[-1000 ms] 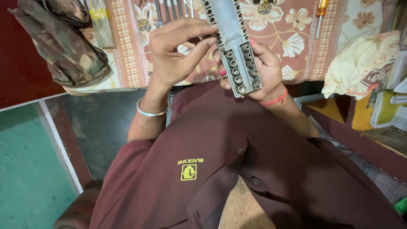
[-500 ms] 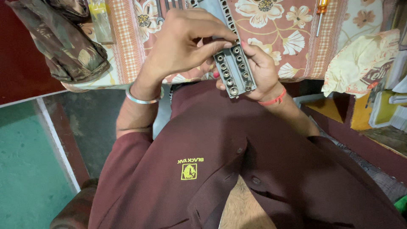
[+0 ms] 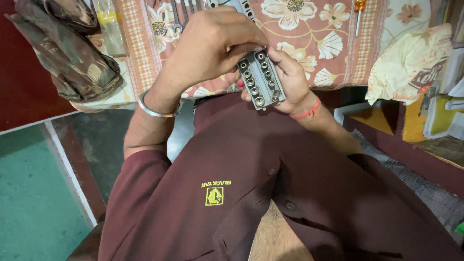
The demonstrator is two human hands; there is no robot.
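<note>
Grey metal socket holder [image 3: 261, 79] is held above the floral-clothed bench [image 3: 309, 43], cradled by the right hand [image 3: 290, 82] with fingers curled, while left-hand [image 3: 212, 46] fingers pinch its upper end; every visible slot appears filled, the covered end unverifiable.

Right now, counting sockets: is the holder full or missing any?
Full where visible: each slot of the socket holder holds one; the left hand hides its top.
</note>
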